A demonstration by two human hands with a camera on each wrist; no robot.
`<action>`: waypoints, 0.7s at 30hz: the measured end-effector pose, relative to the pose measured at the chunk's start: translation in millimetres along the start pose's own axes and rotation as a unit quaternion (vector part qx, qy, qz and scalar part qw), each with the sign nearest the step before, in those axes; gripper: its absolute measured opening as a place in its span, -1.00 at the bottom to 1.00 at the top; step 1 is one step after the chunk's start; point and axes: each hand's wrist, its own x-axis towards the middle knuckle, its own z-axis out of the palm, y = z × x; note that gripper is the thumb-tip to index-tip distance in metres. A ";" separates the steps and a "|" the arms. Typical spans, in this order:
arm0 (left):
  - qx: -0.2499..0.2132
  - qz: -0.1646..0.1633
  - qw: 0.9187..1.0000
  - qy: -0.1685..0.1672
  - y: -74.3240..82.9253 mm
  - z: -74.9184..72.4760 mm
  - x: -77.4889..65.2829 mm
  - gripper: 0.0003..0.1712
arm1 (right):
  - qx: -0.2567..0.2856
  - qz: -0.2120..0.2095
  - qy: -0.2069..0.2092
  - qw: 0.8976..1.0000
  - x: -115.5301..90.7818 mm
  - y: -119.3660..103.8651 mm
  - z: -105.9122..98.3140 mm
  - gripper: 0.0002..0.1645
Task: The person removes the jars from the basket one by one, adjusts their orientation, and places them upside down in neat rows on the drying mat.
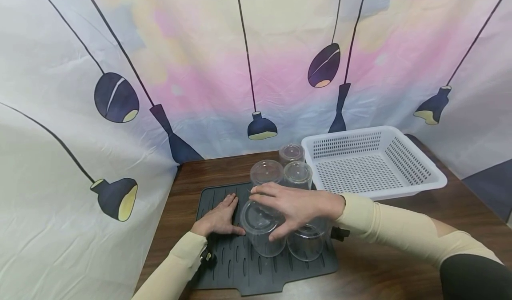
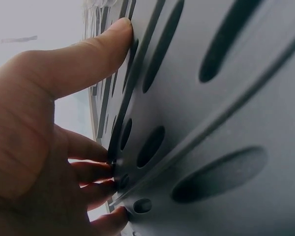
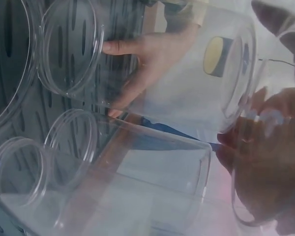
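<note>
Several clear drinking glasses stand upside down on a dark grey ridged drying mat point(image 1: 228, 273) in the head view. My right hand point(image 1: 294, 206) reaches over the front left glass point(image 1: 266, 244), thumb on its near side and fingers on its far side, holding it around its upturned base. Another glass point(image 1: 306, 246) stands to its right, partly under my hand. Through the glass walls in the right wrist view, the right fingers point(image 3: 228, 147) look blurred. My left hand point(image 1: 220, 218) lies with fingers spread on the mat, left of the glasses; the left wrist view shows its fingertips point(image 2: 122, 24) touching the mat.
Behind the front glasses stand a wide glass point(image 1: 267, 169), a narrower glass point(image 1: 298, 173) and a back glass point(image 1: 292, 151). A white perforated basket point(image 1: 416, 186) sits on the brown wooden table point(image 1: 400, 255) at the right. A lamp-printed curtain point(image 1: 208, 69) hangs behind the table.
</note>
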 end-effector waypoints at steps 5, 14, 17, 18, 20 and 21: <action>-0.003 0.001 1.000 0.003 -0.9 -0.9 -1.4 0.37 | 0.010 0.014 0.002 1.000 -1.5 -0.5 -6.8 0.18; 0.003 0.013 1.000 0.010 -1.9 -3.2 -3.2 0.34 | 0.023 0.016 0.037 0.999 -7.6 6.3 -21.8 0.15; 0.000 0.020 1.000 0.019 -2.8 -8.2 -5.8 0.30 | 0.016 0.016 0.053 0.998 -10.1 10.8 -27.0 0.13; -0.003 0.023 0.999 0.024 -3.4 -10.9 -7.1 0.28 | 0.012 0.016 0.059 0.998 -11.0 12.5 -28.6 0.13; -0.005 0.034 0.999 0.040 -5.0 -17.3 -9.8 0.25 | 0.004 0.015 0.071 0.997 -13.1 15.6 -32.4 0.13; -0.008 0.040 0.998 0.047 -5.6 -21.3 -11.3 0.25 | 0.000 0.015 0.079 0.997 -14.1 16.8 -34.4 0.14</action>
